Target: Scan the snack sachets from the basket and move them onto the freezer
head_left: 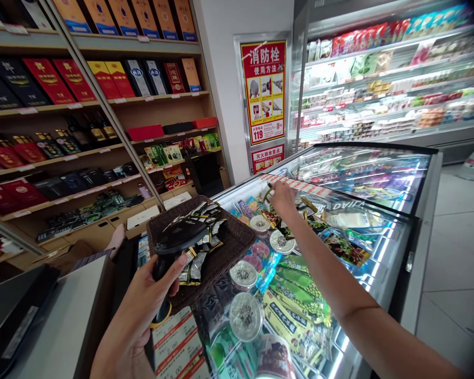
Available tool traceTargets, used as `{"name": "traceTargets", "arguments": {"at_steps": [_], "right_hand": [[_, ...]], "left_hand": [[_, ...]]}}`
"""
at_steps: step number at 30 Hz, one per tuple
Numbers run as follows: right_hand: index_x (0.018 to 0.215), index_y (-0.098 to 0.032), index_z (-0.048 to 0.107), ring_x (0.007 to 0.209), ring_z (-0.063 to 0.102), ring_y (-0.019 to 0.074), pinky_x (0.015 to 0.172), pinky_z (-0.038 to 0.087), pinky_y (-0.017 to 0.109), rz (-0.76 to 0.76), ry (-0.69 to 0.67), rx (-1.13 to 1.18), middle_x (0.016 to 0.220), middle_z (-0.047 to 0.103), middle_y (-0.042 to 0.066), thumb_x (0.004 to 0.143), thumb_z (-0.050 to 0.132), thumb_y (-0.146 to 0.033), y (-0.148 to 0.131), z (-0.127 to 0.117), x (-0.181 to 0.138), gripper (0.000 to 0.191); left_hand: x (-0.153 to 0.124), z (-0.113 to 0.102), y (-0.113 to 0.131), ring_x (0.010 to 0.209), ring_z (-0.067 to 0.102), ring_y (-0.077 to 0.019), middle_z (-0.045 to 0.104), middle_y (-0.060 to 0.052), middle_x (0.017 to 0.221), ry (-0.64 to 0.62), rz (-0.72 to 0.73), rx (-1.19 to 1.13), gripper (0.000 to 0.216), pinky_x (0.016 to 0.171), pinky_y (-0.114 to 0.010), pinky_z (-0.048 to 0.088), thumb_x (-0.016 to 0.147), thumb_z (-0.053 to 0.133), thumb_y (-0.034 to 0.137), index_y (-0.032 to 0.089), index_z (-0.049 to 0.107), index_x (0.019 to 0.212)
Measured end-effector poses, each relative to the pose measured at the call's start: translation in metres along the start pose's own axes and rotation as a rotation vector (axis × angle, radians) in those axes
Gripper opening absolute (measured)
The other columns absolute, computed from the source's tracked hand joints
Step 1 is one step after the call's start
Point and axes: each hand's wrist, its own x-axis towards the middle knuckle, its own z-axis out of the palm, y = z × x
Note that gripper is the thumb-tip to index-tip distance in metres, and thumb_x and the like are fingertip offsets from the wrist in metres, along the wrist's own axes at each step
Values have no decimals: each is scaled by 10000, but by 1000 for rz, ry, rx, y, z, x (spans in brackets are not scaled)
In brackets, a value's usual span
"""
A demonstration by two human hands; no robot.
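My left hand (154, 287) is wrapped round the handle of a black barcode scanner (179, 234). The scanner's head hangs over a dark brown woven basket (237, 231) with small black, gold and silver packets (211, 231) in it. My right hand (283, 200) reaches far across the chest freezer, its fingers bent together. A dark greenish bit shows at its fingertips, too small to name. Beside that hand lie more small dark and gold wrapped packets (308, 205). Round tubs with clear lids (246, 316) and green ice-pop packs (296, 287) show around and below my right arm.
The freezer's glass lid (363, 173) has a dark frame on the right. Price labels (177, 345) line its near edge. A counter (79, 316) with a black device stands at left. Shelves of boxed bottles (43, 79) and a lit fridge (379, 95) stand behind.
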Motion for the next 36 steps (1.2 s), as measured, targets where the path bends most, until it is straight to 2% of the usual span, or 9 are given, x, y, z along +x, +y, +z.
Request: {"name": "traceTargets", "arguments": {"at_steps": [4,10,14,19,24,27,31,34,36], "right_hand": [[1017,-117,588,1186,428,388,947,367,509,-49,64,-190,1210,493,257,764,505,14,-5,6,-12,296],[1045,-135,648,1065,574,246,983,422,383,-293,-474,-34,1147,575,155,877,499,-108,-49,50,-57,227],[982,-191,698,1176,564,237,1053,401,374,-603,-746,148,1472,409,80,933,491,-250,-66,68,-96,220],[1046,-234,716,1262,527,220,1079,404,314,-614,-963,254,1459,479,8,910,534,-287,-62,83,-112,234],[1073,-185,711,1234,542,181,1081,389,296,-602,-898,326,1291,628,60,886,496,-171,-61,91,-107,285],[841,-183,730,1023,631,194,968,450,313,-569,-781,311,1043,717,69,897,488,-183,-65,85,-100,248],[532,-185,602,727,619,191,784,459,303,-285,-531,125,634,632,49,885,581,-395,-66,75,-89,411],[664,-171,629,744,606,183,746,458,293,-168,-431,63,735,627,42,742,745,-318,-59,76,-84,203],[871,-164,650,784,605,168,752,470,288,-145,-418,85,899,638,51,635,806,-201,-54,79,-82,286]], "left_hand": [[2,-1,-3,504,398,-120,483,51,506,35,-24,-22,548,486,-231,267,600,701,707,207,546,761],[5,-2,-6,486,399,-110,477,53,487,51,-10,-32,545,477,-221,277,588,707,704,201,541,714],[5,-2,-8,486,406,-104,483,53,489,46,-13,-41,528,464,-210,288,583,730,676,204,517,685],[2,-1,-4,447,388,-100,487,44,474,32,-22,-31,534,417,-208,274,598,702,702,203,547,707],[1,0,-2,426,373,-98,487,44,471,16,-11,-3,550,404,-215,278,600,679,730,205,540,687],[1,0,-2,450,398,-108,490,41,474,21,-9,-16,549,409,-211,273,595,687,724,204,557,713],[1,0,-3,444,388,-105,490,45,482,19,-14,-23,549,409,-212,271,605,686,719,202,580,755],[2,0,-4,458,397,-107,491,43,490,6,-17,-17,535,416,-210,272,613,691,708,204,566,739],[2,0,-4,480,405,-109,489,42,488,-4,-12,-17,524,431,-206,278,620,694,697,202,562,734]]}}
